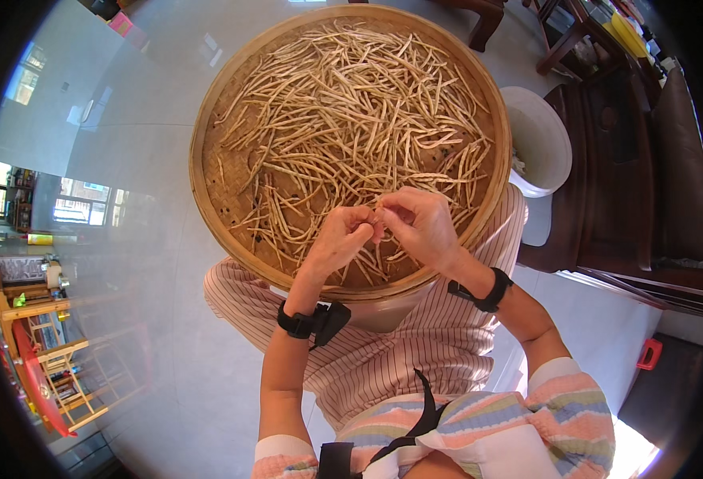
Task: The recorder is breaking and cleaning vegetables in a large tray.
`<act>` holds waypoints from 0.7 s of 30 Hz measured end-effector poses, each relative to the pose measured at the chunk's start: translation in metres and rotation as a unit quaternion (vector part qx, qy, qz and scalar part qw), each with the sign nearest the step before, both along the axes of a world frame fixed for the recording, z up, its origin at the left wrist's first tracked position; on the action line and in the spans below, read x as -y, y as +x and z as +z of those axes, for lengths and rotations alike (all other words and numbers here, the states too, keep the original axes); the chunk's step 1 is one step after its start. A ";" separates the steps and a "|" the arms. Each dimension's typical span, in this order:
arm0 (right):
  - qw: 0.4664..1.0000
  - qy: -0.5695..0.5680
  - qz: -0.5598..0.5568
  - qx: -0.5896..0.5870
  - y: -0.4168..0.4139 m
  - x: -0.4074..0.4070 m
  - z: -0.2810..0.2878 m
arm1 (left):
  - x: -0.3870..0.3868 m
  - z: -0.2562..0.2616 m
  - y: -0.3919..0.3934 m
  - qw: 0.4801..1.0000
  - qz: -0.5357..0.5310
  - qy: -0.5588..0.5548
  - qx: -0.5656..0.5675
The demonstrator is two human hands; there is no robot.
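Observation:
A broad, round woven bamboo tray [199, 161] sits in front of me, its near rim above my knees. Long, dry, tan bean pods [351, 90] cover much of it, heaped thickest towards the far side. Small dark seeds [258, 238] are scattered on the weave. Over the near part of the tray, my left hand [344, 236] and my right hand [422, 224] meet at the fingertips. Both pinch a thin piece, apparently a bean pod, mostly hidden by the fingers. More pods lie just below the hands.
Beyond the tray's right rim stands a white bucket [537, 143] with some pale matter inside. Dark wooden furniture [609, 167] fills the right side. A pale container [381, 314] shows beneath the near rim. Light wooden racks [64, 359] stand far left.

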State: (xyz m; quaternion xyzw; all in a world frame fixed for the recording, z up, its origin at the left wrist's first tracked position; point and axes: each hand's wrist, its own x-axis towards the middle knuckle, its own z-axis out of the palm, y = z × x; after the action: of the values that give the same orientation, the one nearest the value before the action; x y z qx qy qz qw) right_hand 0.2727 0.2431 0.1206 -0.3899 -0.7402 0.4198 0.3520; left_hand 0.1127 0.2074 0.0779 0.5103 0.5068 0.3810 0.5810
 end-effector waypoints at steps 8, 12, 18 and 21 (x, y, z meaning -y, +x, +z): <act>0.999 -0.028 -0.028 -0.017 0.002 -0.002 0.002 | -0.001 0.006 -0.004 0.999 -0.026 -0.026 -0.022; 0.993 -0.091 -0.049 -0.058 0.007 -0.007 -0.007 | 0.001 0.012 -0.001 0.999 -0.011 -0.036 0.024; 0.966 -0.230 -0.044 -0.112 0.016 -0.013 -0.008 | 0.003 0.024 -0.007 0.995 -0.022 -0.088 0.044; 0.966 -0.227 -0.046 -0.116 0.017 -0.015 -0.009 | 0.003 0.022 -0.008 0.992 -0.018 -0.091 0.080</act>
State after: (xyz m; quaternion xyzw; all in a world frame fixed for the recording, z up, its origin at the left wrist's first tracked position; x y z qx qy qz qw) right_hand 0.2898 0.2585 0.1116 -0.4420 -0.5606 0.6023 0.3572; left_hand 0.1049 0.2039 0.0997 0.4322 0.4819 0.3619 0.6707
